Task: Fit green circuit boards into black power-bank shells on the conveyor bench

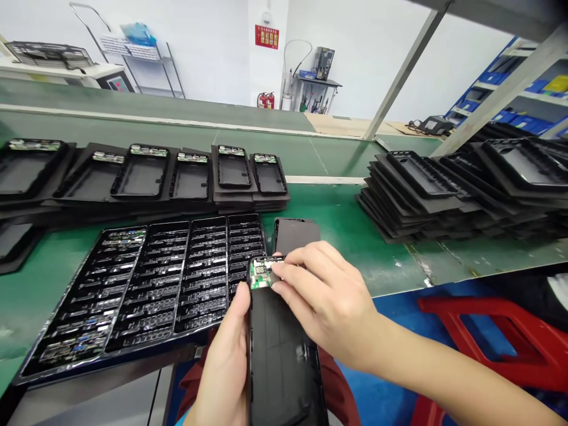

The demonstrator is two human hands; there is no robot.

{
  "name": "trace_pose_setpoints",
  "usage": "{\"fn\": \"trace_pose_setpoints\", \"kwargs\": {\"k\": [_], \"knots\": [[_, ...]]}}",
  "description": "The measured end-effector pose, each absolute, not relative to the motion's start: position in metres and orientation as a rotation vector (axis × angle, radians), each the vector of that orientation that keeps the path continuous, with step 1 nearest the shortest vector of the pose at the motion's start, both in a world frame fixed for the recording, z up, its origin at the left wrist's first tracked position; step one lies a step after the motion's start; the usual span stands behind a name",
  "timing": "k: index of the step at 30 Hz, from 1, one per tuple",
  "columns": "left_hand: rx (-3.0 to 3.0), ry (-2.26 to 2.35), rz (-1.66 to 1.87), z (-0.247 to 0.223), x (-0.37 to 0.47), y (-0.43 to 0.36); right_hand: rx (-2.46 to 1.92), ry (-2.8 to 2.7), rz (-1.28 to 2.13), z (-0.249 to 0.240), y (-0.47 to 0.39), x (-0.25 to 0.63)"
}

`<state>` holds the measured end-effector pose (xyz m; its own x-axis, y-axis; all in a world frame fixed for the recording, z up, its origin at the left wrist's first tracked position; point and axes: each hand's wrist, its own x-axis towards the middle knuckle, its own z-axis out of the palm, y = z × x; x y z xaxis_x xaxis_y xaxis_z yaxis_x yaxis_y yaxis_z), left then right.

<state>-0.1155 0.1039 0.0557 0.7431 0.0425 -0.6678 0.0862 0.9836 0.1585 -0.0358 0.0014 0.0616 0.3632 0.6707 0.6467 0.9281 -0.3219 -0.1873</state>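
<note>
My left hand [226,355] grips the left side of a black power bank casing [284,355], held tilted toward me with its inner side up. At the casing's far end lies a small green circuit board [261,278] with a digit display. My right hand [323,290] has its fingers closed together on the right part of that board; the fingertips hide what they press or pinch. Just beyond my hands, a grey foam sheet [295,235] lies over another black casing on the bench.
A black compartment tray [146,290] holding several circuit boards sits left on the green bench [328,204]. Behind it stand stacked casings [142,171] with boards fitted. More casings and dark sheets [412,189] are piled right. A red stool [497,337] stands below.
</note>
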Motion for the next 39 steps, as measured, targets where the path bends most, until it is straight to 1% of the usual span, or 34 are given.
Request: {"fn": "trace_pose_setpoints", "kwargs": {"k": [4,12,15,17,28,34,39], "knots": [[0.221,0.832,0.036,0.055,-0.115,0.105,-2.080,-1.421,-0.625,0.058,0.002,-0.036],[0.377,0.911,-0.024,0.046,-0.120,0.108,-2.099,-1.308,-0.288,0.064,0.006,-0.031],[0.369,0.851,-0.009,0.044,-0.121,0.108,-2.167,-1.325,-0.115,0.069,0.007,-0.031],[0.348,0.800,-0.005,0.044,-0.121,0.108,-2.208,-1.360,-0.062,0.071,0.007,-0.033],[0.312,0.863,0.053,0.046,-0.122,0.112,-2.274,-1.507,-0.207,0.065,0.004,-0.049],[0.273,0.766,-0.051,0.047,-0.124,0.109,-2.316,-1.485,-0.225,0.070,0.008,-0.049],[0.280,0.754,-0.045,0.044,-0.125,0.110,-2.332,-1.461,-0.278,0.071,0.009,-0.049]]}}
